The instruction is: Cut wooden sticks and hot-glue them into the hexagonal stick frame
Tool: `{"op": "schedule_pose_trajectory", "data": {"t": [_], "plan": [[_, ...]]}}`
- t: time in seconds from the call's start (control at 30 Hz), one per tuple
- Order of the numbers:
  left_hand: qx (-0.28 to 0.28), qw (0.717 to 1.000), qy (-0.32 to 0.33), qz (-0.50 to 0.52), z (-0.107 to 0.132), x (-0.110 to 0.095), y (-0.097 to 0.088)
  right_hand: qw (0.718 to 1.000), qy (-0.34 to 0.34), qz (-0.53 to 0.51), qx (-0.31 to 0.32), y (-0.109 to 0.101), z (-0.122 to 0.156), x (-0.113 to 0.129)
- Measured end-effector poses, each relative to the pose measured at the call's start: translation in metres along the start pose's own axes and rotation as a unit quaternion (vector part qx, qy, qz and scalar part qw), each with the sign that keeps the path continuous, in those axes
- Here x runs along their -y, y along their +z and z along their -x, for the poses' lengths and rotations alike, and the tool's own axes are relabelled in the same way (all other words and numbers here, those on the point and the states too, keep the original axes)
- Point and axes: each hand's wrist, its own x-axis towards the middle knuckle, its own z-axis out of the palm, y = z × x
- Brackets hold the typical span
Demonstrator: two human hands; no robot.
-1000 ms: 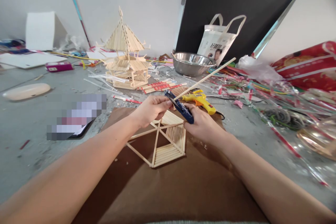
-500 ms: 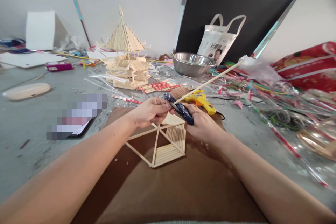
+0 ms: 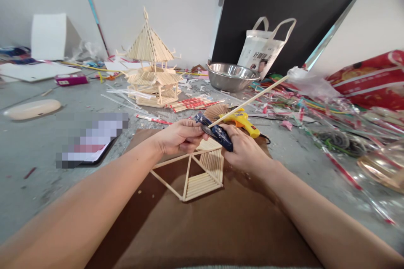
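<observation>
Here's the delicate bit: the left hand [image 3: 181, 136] has its fingers pinched together on the near end of a pale stick [image 3: 252, 99], the very tip hidden, while the right hand [image 3: 243, 145] has its fingers wrapped firmly around a blue-handled cutter [image 3: 222, 138]. The stick slants up and right, long and unsupported, and that looks like the danger: a loose pinch could let it swivel against the metal and split or come away crooked. Those left fingertips sit right beside the cutter too, so a slip might nip them! Below, the half-slatted hexagonal frame [image 3: 203, 185] lies on a brown sheet [image 3: 202, 235]; a dropped cutter could knock its thin spokes. The yellow glue gun [image 3: 251, 127] rests just beyond the right hand, close enough for a careless elbow or wrist to nudge.

And what a busy grey surface [image 3: 41, 143]! A phone [image 3: 97, 138] lies at left, a tiered stick pavilion [image 3: 151, 46] stands behind, then a steel bowl [image 3: 232, 80], a white tote bag [image 3: 260, 50] against a black panel [image 3: 284, 0], and tangled plastic scraps [image 3: 344, 168] sprawling right, all before a pale wall [image 3: 183, 0].
</observation>
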Motion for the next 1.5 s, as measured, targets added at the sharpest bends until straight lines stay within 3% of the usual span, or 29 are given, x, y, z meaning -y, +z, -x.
{"op": "schedule_pose_trajectory", "data": {"t": [0.8, 1.03, 1.23, 1.33, 1.5], "plan": [[-0.042, 0.996, 0.041, -0.072, -0.002, -0.003, 0.002, 0.994, 0.075, 0.034, 0.065, -0.006, -0.002, 0.008], [-0.101, 0.984, 0.073, -0.126, -0.007, -0.003, 0.008, 0.992, 0.099, 0.039, 0.065, -0.003, -0.004, 0.004], [-0.188, 0.953, 0.13, -0.2, -0.011, 0.004, 0.015, 0.995, 0.093, 0.036, 0.03, -0.002, -0.004, 0.001], [-0.173, 0.953, 0.148, -0.198, -0.011, 0.005, 0.015, 0.998, 0.066, 0.008, 0.019, 0.0, -0.003, -0.001], [-0.12, 0.98, 0.115, -0.11, -0.009, 0.002, 0.014, 0.999, 0.032, -0.007, 0.004, 0.003, -0.002, -0.003]]}}
